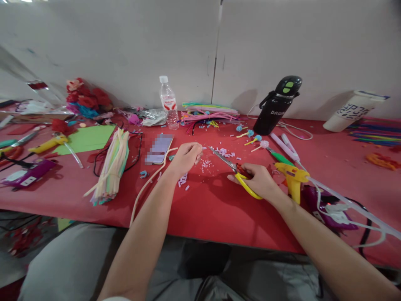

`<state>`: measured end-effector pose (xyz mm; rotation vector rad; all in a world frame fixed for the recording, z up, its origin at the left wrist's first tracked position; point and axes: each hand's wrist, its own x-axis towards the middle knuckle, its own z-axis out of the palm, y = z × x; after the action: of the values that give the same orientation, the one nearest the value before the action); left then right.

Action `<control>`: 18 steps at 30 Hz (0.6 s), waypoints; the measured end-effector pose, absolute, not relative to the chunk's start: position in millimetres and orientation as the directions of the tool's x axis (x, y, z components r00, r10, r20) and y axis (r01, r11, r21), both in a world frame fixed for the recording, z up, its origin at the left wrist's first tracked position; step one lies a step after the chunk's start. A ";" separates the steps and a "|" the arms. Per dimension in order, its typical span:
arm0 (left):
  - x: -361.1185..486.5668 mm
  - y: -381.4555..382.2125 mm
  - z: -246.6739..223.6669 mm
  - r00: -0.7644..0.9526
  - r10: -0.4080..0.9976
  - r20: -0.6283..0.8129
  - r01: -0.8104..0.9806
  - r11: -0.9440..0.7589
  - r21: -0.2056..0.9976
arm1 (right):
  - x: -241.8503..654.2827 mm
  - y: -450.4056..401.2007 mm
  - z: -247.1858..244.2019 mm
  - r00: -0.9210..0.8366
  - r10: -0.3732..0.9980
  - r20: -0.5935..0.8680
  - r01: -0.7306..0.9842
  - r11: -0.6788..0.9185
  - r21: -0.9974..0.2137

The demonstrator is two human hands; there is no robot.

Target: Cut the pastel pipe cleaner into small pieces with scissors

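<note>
The left hand [187,159] hangs over the red table [200,217] with its fingers curled in and its thumb drawn against them; a lilac speck shows right at the fingertips, but I cannot tell whether they pinch it. The right hand [258,179] is wrapped around the handles of the scissors [231,164], the yellow loop sticking out below the palm, and the blades point towards the left hand, together or nearly so, their tip just short of it. Lilac bits [223,153] lie in a cluster behind the blades, more of them sit beside the left wrist, and fine crumbs [206,166] are strewn between the two hands. A cream stem [140,195] runs alongside the left forearm, its far end near the left hand; whether that hand has hold of it I cannot tell. Left of the stem are a phone [158,152] and a pale bundle [113,167]. Pompoms [249,133] on short stalks lie behind the right hand, near the black flask [273,110], and a yellow glue gun [294,179] stands just beside the right forearm. At the back a bottle [169,104] stands next to a heap of coloured stems [209,113]
</note>
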<state>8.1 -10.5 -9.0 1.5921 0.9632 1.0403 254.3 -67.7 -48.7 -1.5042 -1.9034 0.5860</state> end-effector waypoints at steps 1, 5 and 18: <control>8.2 -10.5 -9.3 0.319 0.932 0.172 0.111 -0.217 0.970 | 254.3 -67.6 -49.0 -0.146 0.967 0.208 0.683 0.250 -0.686; 9.0 -10.8 -9.4 0.312 0.937 0.155 0.107 -0.197 0.975 | 254.8 -66.9 -50.2 -0.150 0.968 0.202 0.682 0.249 -0.688; 7.2 -10.0 -10.4 0.291 0.934 0.209 0.129 -0.255 0.958 | 252.9 -68.9 -46.9 -0.142 0.962 0.232 0.671 0.265 -0.693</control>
<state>7.2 -10.0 -10.4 1.6245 0.9920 1.0797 252.9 -68.9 -46.9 -1.4759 -1.8886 0.5745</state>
